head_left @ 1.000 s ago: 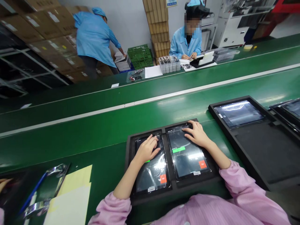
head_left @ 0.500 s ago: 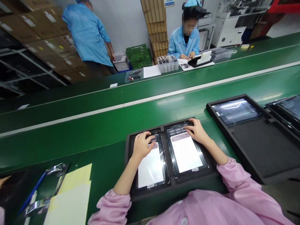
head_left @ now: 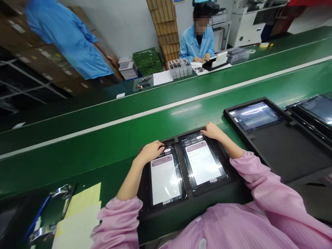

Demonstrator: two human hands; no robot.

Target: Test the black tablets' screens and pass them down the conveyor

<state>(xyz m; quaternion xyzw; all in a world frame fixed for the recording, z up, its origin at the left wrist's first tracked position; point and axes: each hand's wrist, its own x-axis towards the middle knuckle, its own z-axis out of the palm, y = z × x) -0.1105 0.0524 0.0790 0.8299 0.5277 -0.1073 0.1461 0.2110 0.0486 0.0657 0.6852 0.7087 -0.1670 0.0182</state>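
Two tablets with lit, mostly white screens lie side by side in a black tray [head_left: 190, 195] on the green bench. At the top of the left tablet [head_left: 166, 183], my left hand [head_left: 150, 152] has its fingers bent over the tray's far rim, thumb on the inner side. My right hand [head_left: 212, 131] is curled at the far right corner, beside the top of the right tablet [head_left: 203, 162], its fingertips partly hidden. Each screen has a mauve band and dark buttons above, one button white. Small labels sit at the tablets' near edges.
Right stands another black tray [head_left: 287, 152] with one dark tablet [head_left: 255, 116]; more dark tablets [head_left: 316, 110] are stacked beyond. Left lie yellowish paper sheets [head_left: 80, 214] and a blue pen [head_left: 37, 218]. Across the belt [head_left: 116, 138], a person in blue [head_left: 198, 45] sits working; another [head_left: 68, 41] stands.
Both hands have moved from above the screens to the tray's far edge, fingers less spread. A white button and short text lines now show on the screens. The view has shifted slightly.
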